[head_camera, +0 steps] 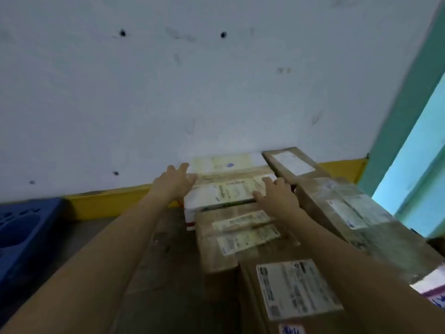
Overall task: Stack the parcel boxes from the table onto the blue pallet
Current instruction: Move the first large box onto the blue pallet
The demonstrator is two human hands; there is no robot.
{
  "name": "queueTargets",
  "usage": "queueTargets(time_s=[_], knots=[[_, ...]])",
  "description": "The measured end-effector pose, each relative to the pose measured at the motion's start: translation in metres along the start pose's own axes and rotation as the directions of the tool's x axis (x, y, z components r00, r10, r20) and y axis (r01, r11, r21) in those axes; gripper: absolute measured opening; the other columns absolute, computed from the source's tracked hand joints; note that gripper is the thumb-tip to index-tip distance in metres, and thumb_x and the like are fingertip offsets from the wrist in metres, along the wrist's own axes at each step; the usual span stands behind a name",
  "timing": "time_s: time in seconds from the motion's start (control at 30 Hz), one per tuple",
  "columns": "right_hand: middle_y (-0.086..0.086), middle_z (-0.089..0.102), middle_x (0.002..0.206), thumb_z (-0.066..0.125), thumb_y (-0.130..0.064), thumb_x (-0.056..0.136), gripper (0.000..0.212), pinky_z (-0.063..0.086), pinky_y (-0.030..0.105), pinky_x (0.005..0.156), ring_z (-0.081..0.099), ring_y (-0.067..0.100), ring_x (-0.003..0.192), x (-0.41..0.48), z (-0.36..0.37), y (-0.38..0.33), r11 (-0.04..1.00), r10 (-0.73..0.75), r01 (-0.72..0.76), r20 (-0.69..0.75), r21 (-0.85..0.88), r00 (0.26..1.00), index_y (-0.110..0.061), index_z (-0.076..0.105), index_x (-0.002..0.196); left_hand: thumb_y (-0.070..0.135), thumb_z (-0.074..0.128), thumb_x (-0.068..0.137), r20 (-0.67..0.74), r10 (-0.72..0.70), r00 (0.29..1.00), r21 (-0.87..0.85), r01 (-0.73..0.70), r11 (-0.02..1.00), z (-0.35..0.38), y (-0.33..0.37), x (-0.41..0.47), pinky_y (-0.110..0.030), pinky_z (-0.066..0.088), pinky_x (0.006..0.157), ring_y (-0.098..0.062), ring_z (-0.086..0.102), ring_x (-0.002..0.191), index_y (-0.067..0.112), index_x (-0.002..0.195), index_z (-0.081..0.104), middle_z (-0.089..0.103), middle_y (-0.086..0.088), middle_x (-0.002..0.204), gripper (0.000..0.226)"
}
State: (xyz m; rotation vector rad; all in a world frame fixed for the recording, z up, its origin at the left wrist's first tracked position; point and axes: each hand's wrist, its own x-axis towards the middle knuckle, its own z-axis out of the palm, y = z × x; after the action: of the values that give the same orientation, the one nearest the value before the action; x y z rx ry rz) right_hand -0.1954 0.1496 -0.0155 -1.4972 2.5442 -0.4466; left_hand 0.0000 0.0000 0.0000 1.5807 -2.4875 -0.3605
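Two bare arms reached toward twelve o'clock over the dark worktop (168,227). The left grip (177,183), fingers spread and straight, lay at the nine o'clock edge of a flat white parcel box with yellowed labels (224,191). The right grip (277,192), fingers straight, rested on the box's three o'clock side. Brown cardboard boxes (243,239) crowded beside it. A blue plastic pallet (21,232) sat well apart at nine o'clock.
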Motion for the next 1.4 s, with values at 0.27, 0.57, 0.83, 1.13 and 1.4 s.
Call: queueTargets(time_s=[0.27, 0.57, 0.83, 1.13, 1.4], knots=[[0.020, 0.030, 0.139, 0.032, -0.045, 0.096, 0.055, 0.032, 0.043, 0.100, 0.031, 0.037, 0.126, 0.047, 0.017, 0.010, 0.980, 0.126, -0.124, 0.008, -0.157, 0.992, -0.013, 0.027, 0.140, 0.071, 0.037, 0.083, 0.044, -0.088, 0.995, -0.030, 0.090, 0.996, 0.050, -0.002, 0.041, -0.038, 0.041, 0.083, -0.036, 0.047, 0.115, 0.026, 0.137, 0.033, 0.040, -0.016, 0.131, 0.070], [0.026, 0.033, 0.137, 0.035, -0.057, 0.091, 0.062, 0.025, 0.047, 0.103, 0.024, 0.040, 0.128, 0.062, 0.024, 0.010, 0.982, 0.168, -0.162, 0.059, -0.099, 0.984, -0.014, 0.031, 0.136, 0.075, 0.042, 0.077, 0.078, -0.101, 0.992, -0.191, 0.114, 0.975, 0.058, -0.008, 0.063, -0.038, 0.046, 0.085, -0.034, 0.050, 0.111, 0.028, 0.142, 0.025, 0.042, -0.016, 0.129, 0.082], [0.017, 0.027, 0.138, 0.054, -0.062, 0.081, 0.070, 0.037, 0.044, 0.102, 0.036, 0.036, 0.124, 0.066, 0.019, 0.018, 0.972, 0.124, -0.126, 0.019, 0.200, 0.992, -0.024, 0.036, 0.137, 0.071, 0.049, 0.077, -0.031, -0.118, 0.993, -0.336, 0.101, 0.936, 0.055, -0.016, 0.065, -0.035, 0.044, 0.084, -0.029, 0.050, 0.118, 0.024, 0.140, 0.033, 0.048, -0.011, 0.136, 0.080], [0.011, 0.030, 0.136, 0.058, -0.061, 0.078, 0.072, 0.041, 0.039, 0.099, 0.040, 0.028, 0.122, 0.056, -0.009, -0.024, 0.940, 0.012, 0.075, -0.251, 0.334, 0.968, -0.027, 0.042, 0.138, 0.067, 0.054, 0.077, -0.230, -0.186, 0.955, -0.460, 0.061, 0.886, 0.000, -0.041, 0.042, -0.032, 0.036, 0.083, -0.026, 0.051, 0.119, 0.028, 0.134, 0.044, 0.050, -0.003, 0.138, 0.070], [0.010, 0.028, 0.136, 0.060, -0.057, 0.079, 0.071, 0.041, 0.040, 0.101, 0.036, 0.026, 0.123, 0.019, -0.022, -0.107, 0.898, -0.082, 0.232, -0.376, 0.374, 0.923, -0.022, 0.042, 0.138, 0.066, 0.060, 0.073, -0.382, -0.253, 0.889, -0.527, 0.015, 0.850, -0.076, -0.093, -0.014, -0.035, 0.037, 0.095, -0.022, 0.046, 0.126, 0.031, 0.136, 0.043, 0.045, 0.001, 0.143, 0.074]])
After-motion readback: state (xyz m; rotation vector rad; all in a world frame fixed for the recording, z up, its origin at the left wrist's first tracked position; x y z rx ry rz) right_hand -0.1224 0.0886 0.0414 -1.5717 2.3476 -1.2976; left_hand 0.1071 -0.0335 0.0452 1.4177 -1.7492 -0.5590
